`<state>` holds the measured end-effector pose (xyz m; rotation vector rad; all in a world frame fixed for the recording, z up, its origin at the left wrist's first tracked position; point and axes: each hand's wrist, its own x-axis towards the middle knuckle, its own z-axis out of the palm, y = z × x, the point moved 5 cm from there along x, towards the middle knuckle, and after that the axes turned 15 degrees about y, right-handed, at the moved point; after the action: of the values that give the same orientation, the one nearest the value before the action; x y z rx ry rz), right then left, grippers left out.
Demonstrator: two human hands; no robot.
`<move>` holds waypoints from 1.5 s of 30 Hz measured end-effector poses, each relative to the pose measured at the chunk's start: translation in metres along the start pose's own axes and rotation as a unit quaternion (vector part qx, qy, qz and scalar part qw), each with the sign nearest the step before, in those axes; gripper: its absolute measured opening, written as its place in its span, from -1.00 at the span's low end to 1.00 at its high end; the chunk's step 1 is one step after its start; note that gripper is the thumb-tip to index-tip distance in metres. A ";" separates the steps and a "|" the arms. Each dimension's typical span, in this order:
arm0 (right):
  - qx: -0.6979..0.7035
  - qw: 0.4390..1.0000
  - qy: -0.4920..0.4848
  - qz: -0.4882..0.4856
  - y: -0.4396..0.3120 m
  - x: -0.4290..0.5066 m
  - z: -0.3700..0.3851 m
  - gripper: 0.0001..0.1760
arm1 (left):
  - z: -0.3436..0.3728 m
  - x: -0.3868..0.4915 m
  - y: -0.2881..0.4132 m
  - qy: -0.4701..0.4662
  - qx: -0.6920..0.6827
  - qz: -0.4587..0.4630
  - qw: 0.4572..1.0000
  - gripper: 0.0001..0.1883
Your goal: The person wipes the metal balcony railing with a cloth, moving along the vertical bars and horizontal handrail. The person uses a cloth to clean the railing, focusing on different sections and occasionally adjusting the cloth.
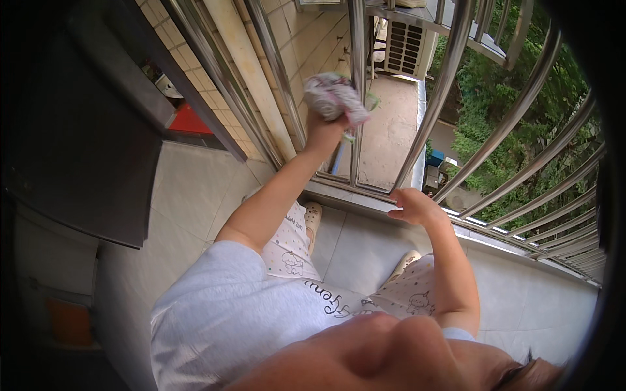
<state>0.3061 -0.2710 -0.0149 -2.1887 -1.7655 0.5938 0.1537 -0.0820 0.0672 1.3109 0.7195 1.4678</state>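
My left hand (pixel 328 122) is shut on a crumpled cloth (pixel 332 97), pale with pink and green edges and blurred. The cloth is against or just beside an upright stainless steel railing bar (pixel 358 73); the exact contact is blurred. Most of the left fingers are hidden by the cloth. Lower and to the right, my right hand (pixel 419 206) is beside the foot of another curved steel bar (pixel 430 117), just over the bottom rail. Its thumb and fingers are apart with nothing between them. Whether a fingertip touches the bar cannot be seen.
Beyond the railing are a concrete ledge (pixel 391 132), an air conditioner unit (pixel 408 49) and green trees (pixel 518 117). A pale pipe (pixel 244 63) runs beside the tiled wall. A dark panel (pixel 83 122) stands at left. My feet, in beige clogs (pixel 314 222), are on grey floor tiles (pixel 362 244).
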 end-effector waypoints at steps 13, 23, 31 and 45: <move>0.051 0.998 0.001 -0.035 0.003 0.010 0.017 -0.50 | -0.041 0.097 0.129 0.370 0.263 0.505 0.734 -0.74; 0.018 0.997 -0.067 0.021 0.001 0.010 0.024 -0.47 | -0.065 0.036 -0.052 0.312 0.224 0.260 0.886 -0.45; 0.050 0.996 -0.066 0.013 -0.011 0.008 0.025 -0.52 | -0.112 -0.028 -0.207 0.283 0.207 -0.033 0.936 -0.38; 0.018 0.999 -0.033 0.012 0.008 0.013 0.021 -0.45 | -0.091 -0.085 -0.191 0.440 0.129 -0.265 0.848 -0.47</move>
<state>0.3057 -0.2609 -0.0387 -2.1922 -1.7482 0.7049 0.1133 -0.0830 -0.1570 0.4545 1.7691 1.4839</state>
